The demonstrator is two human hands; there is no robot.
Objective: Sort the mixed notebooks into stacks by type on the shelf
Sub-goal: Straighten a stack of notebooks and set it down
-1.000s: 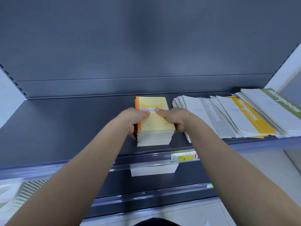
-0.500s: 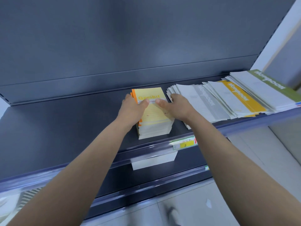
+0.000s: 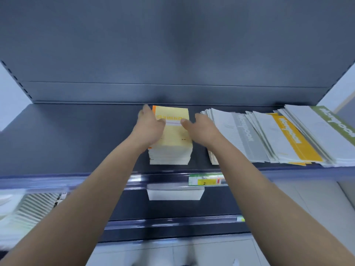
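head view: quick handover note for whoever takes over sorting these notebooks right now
Left hand: flat against the left side of the yellow-covered, orange-spined notebook stack, thumb on top.
Right hand: thumb on the stack's top, fingers hidden.
Done: that stack stands squared and alone on the dark grey metal shelf.
To do: white grey-banded notebooks, white yellow-banded notebooks and white green-banded notebooks lie fanned, overlapping, to its right; split them by type.
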